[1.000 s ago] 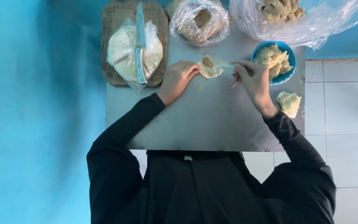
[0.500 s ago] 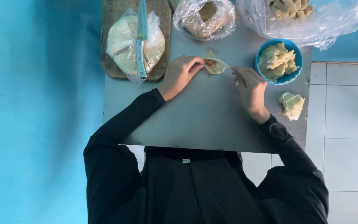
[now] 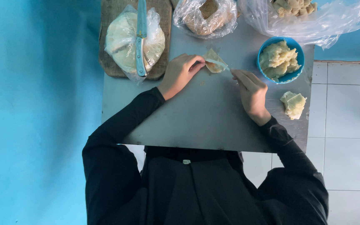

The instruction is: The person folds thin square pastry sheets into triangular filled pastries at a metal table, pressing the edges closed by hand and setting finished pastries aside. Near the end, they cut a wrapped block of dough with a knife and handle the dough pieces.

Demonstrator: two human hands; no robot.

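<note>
Left hand [image 3: 180, 73] pinches the thin wrapper [image 3: 213, 64] flat; right hand [image 3: 251, 89] grips what seems a slim spreader [image 3: 218, 63]. Pressing hard could tear the wrapper between them.

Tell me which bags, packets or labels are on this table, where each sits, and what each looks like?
Clear plastic bag: on the brown board at the table's far left, wrapping a round pale stack, a light-blue knife lying on top.
Crumpled clear bag: far middle, holding a brownish lump.
Large clear plastic sheet or bag: far right corner, holding pale rolled pieces.
No labels, signs or screens show.
</note>
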